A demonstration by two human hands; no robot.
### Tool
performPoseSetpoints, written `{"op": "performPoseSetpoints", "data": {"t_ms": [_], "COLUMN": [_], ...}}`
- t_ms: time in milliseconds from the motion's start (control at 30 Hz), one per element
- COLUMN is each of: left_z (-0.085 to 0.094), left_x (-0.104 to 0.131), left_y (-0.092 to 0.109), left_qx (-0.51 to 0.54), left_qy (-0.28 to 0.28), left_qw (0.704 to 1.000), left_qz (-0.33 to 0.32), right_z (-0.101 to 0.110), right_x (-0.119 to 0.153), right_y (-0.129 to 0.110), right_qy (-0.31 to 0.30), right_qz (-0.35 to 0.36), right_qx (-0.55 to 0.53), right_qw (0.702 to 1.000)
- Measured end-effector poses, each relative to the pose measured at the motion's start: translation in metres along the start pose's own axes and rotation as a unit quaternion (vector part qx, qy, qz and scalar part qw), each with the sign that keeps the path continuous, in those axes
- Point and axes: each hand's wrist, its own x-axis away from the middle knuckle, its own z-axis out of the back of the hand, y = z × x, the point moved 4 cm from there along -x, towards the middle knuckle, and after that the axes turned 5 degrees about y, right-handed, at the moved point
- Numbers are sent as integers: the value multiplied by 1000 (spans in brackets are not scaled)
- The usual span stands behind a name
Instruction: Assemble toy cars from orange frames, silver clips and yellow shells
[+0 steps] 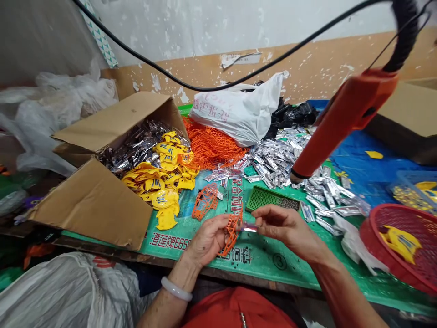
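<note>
Between the fingers of my left hand (pixel 210 237) is an orange plastic lattice frame (pixel 232 233), held tilted on edge above the green sheet. My right hand (pixel 285 228) pinches a small shiny silvery plastic piece (pixel 250 227) whose near end meets the frame. Whether the two parts are joined I cannot tell. Another orange frame (pixel 205 201) lies flat on the sheet just beyond my left hand. Behind my right hand sits a green tray (pixel 269 199) with small dark bits, likely screws, at its right end. An orange-red power screwdriver (pixel 341 123) hangs over the right side.
A cardboard box (pixel 116 205) at left spills silvery parts and yellow shells (pixel 164 182). Orange frames (pixel 215 143) pile behind, beside a white bag (pixel 235 111). Silver pieces (pixel 273 159) are strewn at back right. A red basket (pixel 372 246) holds a yellow piece. A black cable (pixel 191 85) droops overhead.
</note>
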Motion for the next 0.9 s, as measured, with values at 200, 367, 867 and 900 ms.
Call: {"op": "performPoseSetpoints", "data": {"t_ms": [200,367,867,900], "left_z": [-8,-11,-13,-14], "left_x": [8,14,9,10], "left_y": [-2,-6,-10,-10], "left_qx": [-175,-225,-212,-226], "left_qy": [-40,-48,11,13], "left_qw": [984,973,977,973], "left_qz": [-23,-30,-27,-38], "right_z": [-9,-12,-14,-14], "right_x": [6,1,2,5], "right_y": [-13,-6,16,19], "right_qy": [-119,-130,130,149], "right_qz": [89,53,105,114], "right_qx": [176,106,-5,5], "right_qw": [973,985,986,982]}}
